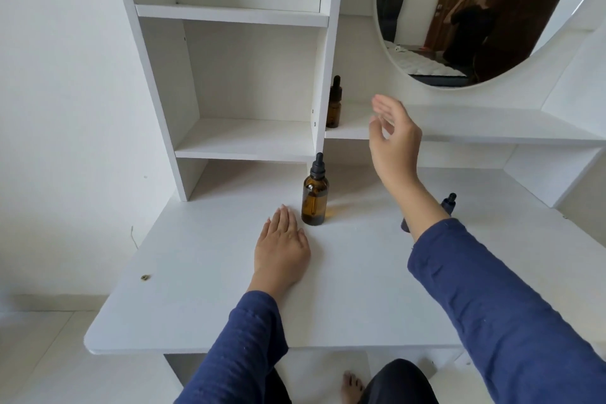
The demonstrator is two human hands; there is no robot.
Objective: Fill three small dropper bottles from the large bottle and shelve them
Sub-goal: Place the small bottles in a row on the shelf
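The large bottle (314, 198), amber glass with a black dropper cap, stands upright at the centre of a white surface (196, 289). At its 7 o'clock, just beside it, the left hand (282, 244) lies flat, palm down, fingers straight, gripping nothing. At its 1 o'clock, the right hand (393, 141) hangs in the air with fingers loosely spread, also gripping nothing.

One small dropper bottle (333, 108) stands upright on the shelf (492, 131) at 12 o'clock of the large bottle, close against an upright panel (324, 75). A second small bottle (448, 202), dark, stands on the surface at 3 o'clock, partly hidden behind the right forearm. A third is not visible.

The task looks roughly a third done, with the person between bottles. The next move likely calls for drawing the right hand down to the hidden bottle at 3 o'clock without knocking it with the sleeve.

The shelf's front edge runs just beneath the raised hand, so its room is tight. The widest room lies toward 7 and 8 o'clock on the surface. A round mirror (426, 26) hangs at 1 o'clock above.
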